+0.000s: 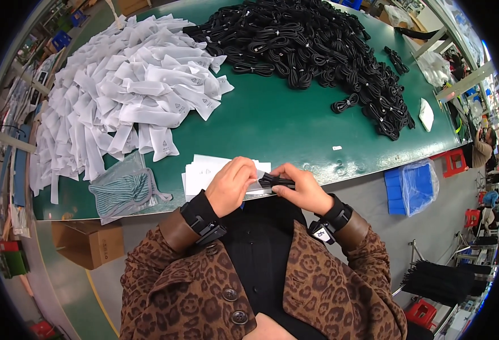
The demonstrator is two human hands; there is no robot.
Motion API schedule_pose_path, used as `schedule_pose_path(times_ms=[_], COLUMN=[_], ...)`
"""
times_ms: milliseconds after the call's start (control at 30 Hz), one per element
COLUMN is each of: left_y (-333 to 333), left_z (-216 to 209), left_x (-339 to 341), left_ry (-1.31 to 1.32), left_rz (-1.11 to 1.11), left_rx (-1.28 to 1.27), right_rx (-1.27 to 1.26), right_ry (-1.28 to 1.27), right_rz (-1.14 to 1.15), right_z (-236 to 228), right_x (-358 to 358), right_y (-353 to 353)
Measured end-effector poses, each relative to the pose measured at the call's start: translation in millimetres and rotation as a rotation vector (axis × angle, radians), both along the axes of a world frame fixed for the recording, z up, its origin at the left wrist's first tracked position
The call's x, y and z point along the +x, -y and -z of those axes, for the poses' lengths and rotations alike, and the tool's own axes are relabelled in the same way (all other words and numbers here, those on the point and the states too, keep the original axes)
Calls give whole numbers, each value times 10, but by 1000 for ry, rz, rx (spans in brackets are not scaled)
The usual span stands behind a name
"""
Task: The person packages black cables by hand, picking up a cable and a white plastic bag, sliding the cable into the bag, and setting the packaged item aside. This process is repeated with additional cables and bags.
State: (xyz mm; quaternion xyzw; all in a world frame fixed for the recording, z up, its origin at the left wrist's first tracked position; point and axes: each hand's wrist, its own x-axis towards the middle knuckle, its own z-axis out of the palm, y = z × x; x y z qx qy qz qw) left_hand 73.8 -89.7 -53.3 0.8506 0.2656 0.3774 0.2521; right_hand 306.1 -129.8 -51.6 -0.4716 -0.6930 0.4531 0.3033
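At the table's near edge my right hand (302, 190) is closed on a coiled black cable (275, 181), holding it between thumb and fingers. My left hand (232, 184) pinches the edge of a white translucent sleeve bag (259, 174) at the cable's left end. The cable's tip meets the bag's mouth; how far it reaches inside I cannot make out. Beneath both hands lies a small stack of flat white bags (199, 170), partly covered by my left hand.
A large heap of filled white sleeves (130, 85) covers the table's left side. Coiled black cables (294, 39) are piled at the far right. A clear bag with striped cloth (124, 192) lies near the left edge. The green table (272, 124) ends just before me.
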Motion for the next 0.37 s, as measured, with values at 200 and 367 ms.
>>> schedule_pose_path(times_ms=[200, 367], left_y=[-16, -73], left_z=[-119, -212], left_x=[19, 22], left_ry=[-34, 44], left_rz=[-9, -120], left_rx=[6, -168], right_rx=[-202, 585], right_ry=[-77, 32], right_rz=[35, -141], right_z=[-45, -73], right_x=[12, -16], right_y=[-95, -199])
